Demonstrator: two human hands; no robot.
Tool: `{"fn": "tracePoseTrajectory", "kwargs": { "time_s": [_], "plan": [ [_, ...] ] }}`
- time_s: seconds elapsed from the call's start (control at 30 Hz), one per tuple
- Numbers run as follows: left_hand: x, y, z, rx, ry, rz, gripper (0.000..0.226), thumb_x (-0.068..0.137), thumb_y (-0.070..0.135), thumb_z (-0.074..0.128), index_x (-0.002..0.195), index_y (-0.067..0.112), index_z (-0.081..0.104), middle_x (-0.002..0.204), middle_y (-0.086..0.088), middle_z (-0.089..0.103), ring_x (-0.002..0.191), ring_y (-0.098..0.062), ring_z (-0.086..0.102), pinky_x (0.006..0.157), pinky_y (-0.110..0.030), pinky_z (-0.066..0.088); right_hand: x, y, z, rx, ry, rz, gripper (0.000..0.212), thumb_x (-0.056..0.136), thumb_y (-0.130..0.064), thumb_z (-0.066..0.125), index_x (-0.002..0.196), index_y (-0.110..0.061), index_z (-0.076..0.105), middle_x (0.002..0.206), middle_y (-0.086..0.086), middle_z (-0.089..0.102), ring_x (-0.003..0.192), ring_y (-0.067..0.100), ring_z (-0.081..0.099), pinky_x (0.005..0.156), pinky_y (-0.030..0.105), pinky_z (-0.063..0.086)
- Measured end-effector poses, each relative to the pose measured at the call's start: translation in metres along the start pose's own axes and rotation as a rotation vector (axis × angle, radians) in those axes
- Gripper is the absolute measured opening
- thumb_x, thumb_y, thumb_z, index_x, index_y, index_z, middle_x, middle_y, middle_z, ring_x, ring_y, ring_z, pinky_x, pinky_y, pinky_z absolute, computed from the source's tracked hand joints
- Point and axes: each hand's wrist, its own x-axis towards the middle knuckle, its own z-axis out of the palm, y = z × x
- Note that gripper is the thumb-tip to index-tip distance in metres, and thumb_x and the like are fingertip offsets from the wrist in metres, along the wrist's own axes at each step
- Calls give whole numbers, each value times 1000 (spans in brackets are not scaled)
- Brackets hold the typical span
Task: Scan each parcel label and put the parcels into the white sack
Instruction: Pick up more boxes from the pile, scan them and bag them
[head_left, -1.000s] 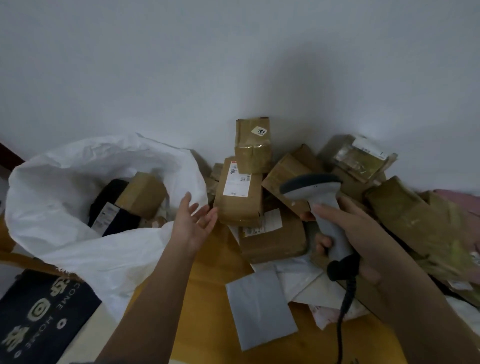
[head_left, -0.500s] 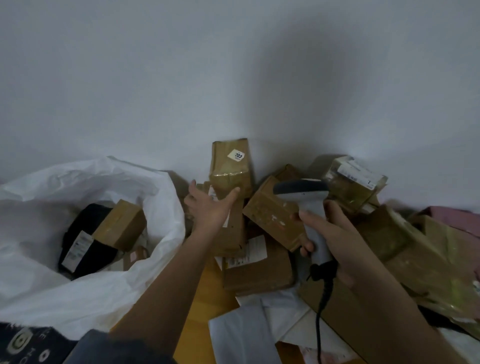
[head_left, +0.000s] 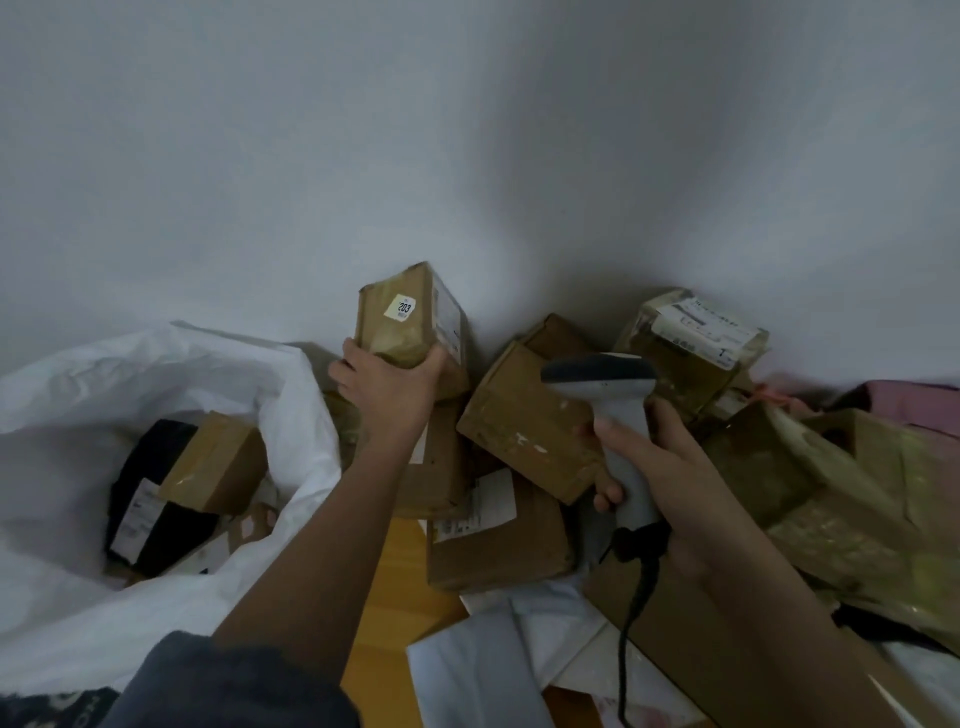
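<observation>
My left hand (head_left: 387, 387) grips the lower end of an upright brown parcel (head_left: 410, 317) with a yellow "203" sticker, standing against the wall. A grey barcode scanner (head_left: 608, 400) is held in my right hand (head_left: 660, 467); its black head points left toward the pile and its cable hangs down. The white sack (head_left: 156, 623) lies open at the left with a brown box (head_left: 215, 462) and a black labelled parcel (head_left: 150, 509) inside. Several taped brown parcels (head_left: 524, 426) are heaped between my hands.
The white wall rises right behind the pile. More taped parcels (head_left: 696, 338) and wrapped bundles (head_left: 852, 493) crowd the right side. Grey and white mailer bags (head_left: 478, 670) lie on the wooden surface (head_left: 389, 603) at the front. A dark printed mat shows at bottom left.
My left hand has gone from the sack's rim up to the "203" parcel and closed around it. The view has shifted and the right hand holds the scanner much as before.
</observation>
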Motion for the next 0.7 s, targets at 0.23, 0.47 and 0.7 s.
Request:
{"fn": "tracePoseTrajectory", "kwargs": {
  "time_s": [0.23,0.47,0.7],
  "plan": [
    [-36,-28,-47,-486,-136,-175,91,68,58,68,144,17,41,136,-3,52,123,-20,53,101,-36,46,-14,3,9,29,20,-27,28,90,-17,66,114,-20,51,102,19,58,47,11,49,49,27,48],
    [-97,-39,-87,-1027,-542,-332,33,92,26,57,125,21,56,120,-8,66,110,-24,64,95,-44,52,-37,11,26,-18,16,-89,37,88,-19,69,117,-21,48,92,9,57,54,12,52,51,22,51],
    [-108,-48,-115,-979,-725,-299,67,83,46,62,139,12,48,91,-3,72,79,-18,67,74,-36,57,-54,10,23,1,109,-165,53,69,-38,75,112,-27,47,94,7,58,56,13,53,55,29,52]
  ]
}}
